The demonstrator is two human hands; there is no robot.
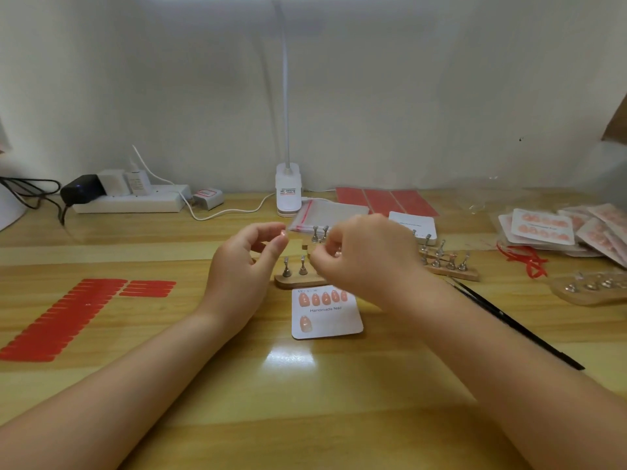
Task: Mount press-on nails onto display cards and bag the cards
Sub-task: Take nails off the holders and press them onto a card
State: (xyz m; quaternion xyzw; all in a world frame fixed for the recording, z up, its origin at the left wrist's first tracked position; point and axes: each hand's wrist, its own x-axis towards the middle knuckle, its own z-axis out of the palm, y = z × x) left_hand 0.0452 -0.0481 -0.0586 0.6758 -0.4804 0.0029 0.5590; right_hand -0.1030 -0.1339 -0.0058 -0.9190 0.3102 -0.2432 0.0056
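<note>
The display card lay flat on the wooden table, just in front of both hands, with five peach press-on nails in its top row and one more below at the left. Above it, the right hand had its fingers curled tight together — what they pinched was too small to tell. The left hand hovered beside it, fingers loosely bent, thumb and forefinger slightly apart. Between the hands stood a wooden nail stand with metal pegs. Bagged cards were piled far right — red adhesive strips lay far left.
</note>
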